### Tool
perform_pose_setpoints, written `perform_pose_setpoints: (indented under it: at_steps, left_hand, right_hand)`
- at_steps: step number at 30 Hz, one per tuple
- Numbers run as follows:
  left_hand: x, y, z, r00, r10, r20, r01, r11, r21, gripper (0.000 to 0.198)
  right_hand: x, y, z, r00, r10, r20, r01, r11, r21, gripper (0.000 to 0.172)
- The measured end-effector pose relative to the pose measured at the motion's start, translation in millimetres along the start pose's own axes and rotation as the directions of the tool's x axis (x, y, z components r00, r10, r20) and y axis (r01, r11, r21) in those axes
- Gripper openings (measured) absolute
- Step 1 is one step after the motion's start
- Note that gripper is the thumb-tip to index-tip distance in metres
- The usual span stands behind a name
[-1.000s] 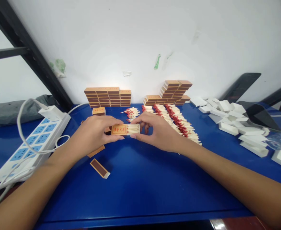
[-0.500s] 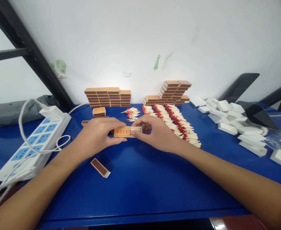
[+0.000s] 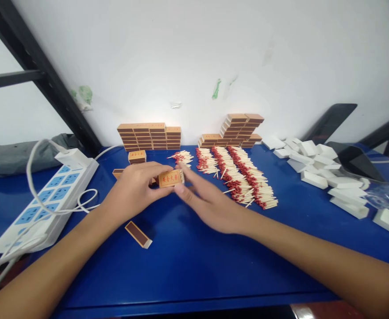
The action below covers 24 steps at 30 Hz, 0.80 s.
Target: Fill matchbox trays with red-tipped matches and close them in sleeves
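Observation:
My left hand (image 3: 135, 189) grips a small orange matchbox (image 3: 170, 178) just above the blue table (image 3: 194, 261), its tray pushed in. My right hand (image 3: 207, 199) is open with fingers stretched out flat, its fingertips pressed against the right end of that matchbox. Rows of red-tipped matches (image 3: 239, 175) lie on the table just right of my right hand. A single matchbox sleeve (image 3: 138, 234) lies on the table under my left wrist.
Stacks of orange matchboxes (image 3: 149, 135) and a second stack of matchboxes (image 3: 236, 129) stand along the wall. Several white inner trays (image 3: 327, 175) are scattered at the right. A white power strip (image 3: 50, 195) with cables lies at the left. One loose matchbox (image 3: 136, 156) sits behind my hands.
The tray of matches, half out a second ago, has slid fully into the matchbox. My right hand has gone from pinching the tray to flat, open fingers at the box's end.

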<state>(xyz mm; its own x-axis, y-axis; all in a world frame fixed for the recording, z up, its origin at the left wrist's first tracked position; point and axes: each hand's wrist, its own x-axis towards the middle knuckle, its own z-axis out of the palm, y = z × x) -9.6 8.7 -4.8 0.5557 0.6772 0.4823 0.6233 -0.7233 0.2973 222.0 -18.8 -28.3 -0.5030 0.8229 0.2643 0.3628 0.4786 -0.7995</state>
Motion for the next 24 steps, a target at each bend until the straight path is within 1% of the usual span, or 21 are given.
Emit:
perform_pose_setpoints:
  at_steps: [3, 5, 6, 7, 10, 12, 14, 16, 20, 23, 24]
  left_hand:
    - [-2, 3, 3.2, 1.0, 0.022, -0.001, -0.022, 0.999, -0.025, 0.029]
    - [-1, 3, 3.6, 1.0, 0.022, -0.008, -0.022, 0.999, -0.027, 0.03]
    - [-1, 3, 3.1, 1.0, 0.019, -0.015, -0.02, 0.999, -0.026, 0.03]
    - [0, 2, 2.1, 1.0, 0.016, -0.019, -0.016, 1.0, -0.023, 0.03]
    - [1, 0, -1.8, 1.0, 0.006, -0.023, -0.007, 1.0, -0.021, 0.028]
    - [2, 0, -3.2, 1.0, 0.015, -0.005, -0.015, 0.999, -0.034, 0.028]
    - [1, -1, -2.3, 0.999, 0.053, 0.011, -0.052, 0.997, -0.051, 0.029]
    - [0, -1, 0.9, 0.996, 0.093, 0.016, -0.092, 0.994, -0.05, 0.03]
    - [-3, -3, 5.1, 0.992, 0.119, 0.035, -0.118, 0.993, -0.027, 0.03]
    - [-1, -13, -5.4, 0.995, 0.099, 0.033, -0.099, 0.995, 0.012, 0.035]
    - [0, -18, -12.2, 0.998, 0.061, 0.001, -0.061, 0.997, 0.041, 0.038]
  right_hand:
    - [-6, -8, 6, 0.993, 0.058, 0.1, -0.066, 0.995, 0.081, 0.081]
    - [-6, -7, 6, 0.992, 0.046, 0.116, -0.056, 0.995, 0.085, 0.079]
    - [-5, -4, 5, 0.994, 0.035, 0.102, -0.043, 0.996, 0.074, 0.077]
    - [-4, -1, 4, 0.997, 0.026, 0.071, -0.03, 0.998, 0.049, 0.074]
    - [2, 11, 1, 0.996, -0.011, -0.087, 0.004, 0.997, -0.081, 0.067]
    - [5, 17, -2, 0.988, -0.075, -0.137, 0.051, 0.984, -0.172, 0.057]
    - [8, 21, -5, 0.981, -0.147, -0.129, 0.111, 0.962, -0.25, 0.045]
    - [9, 23, -7, 0.977, -0.189, -0.101, 0.151, 0.94, -0.305, 0.038]
    - [6, 24, -7, 0.978, -0.204, -0.045, 0.174, 0.914, -0.367, 0.04]
    - [5, 23, -8, 0.983, -0.177, -0.049, 0.136, 0.883, -0.45, 0.048]
    - [5, 22, -9, 0.985, -0.161, -0.065, 0.111, 0.871, -0.478, 0.05]
